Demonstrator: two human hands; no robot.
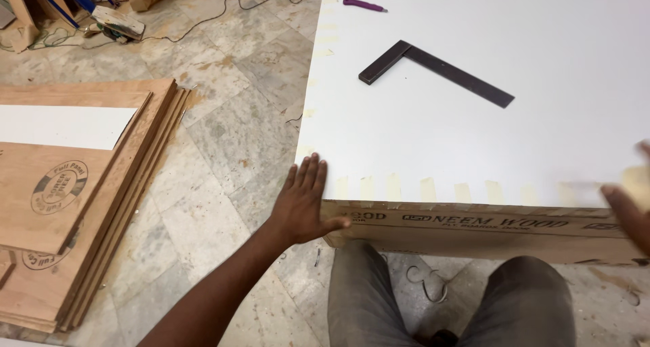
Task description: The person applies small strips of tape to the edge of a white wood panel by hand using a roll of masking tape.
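Left hand (302,201) flat, fingers spread, against corner of white laminated board (487,62); right hand (633,205) blurred at its taped edge, grip unclear.

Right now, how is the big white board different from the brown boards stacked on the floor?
The big white board has a smooth white top, while the brown boards show bare wood with round stamps. The white board lies raised, with the left hand at its corner; the brown boards lie stacked on the tiled floor, untouched. The white board carries a dark metal square; the stack carries only a small white sheet. Both lie flat.
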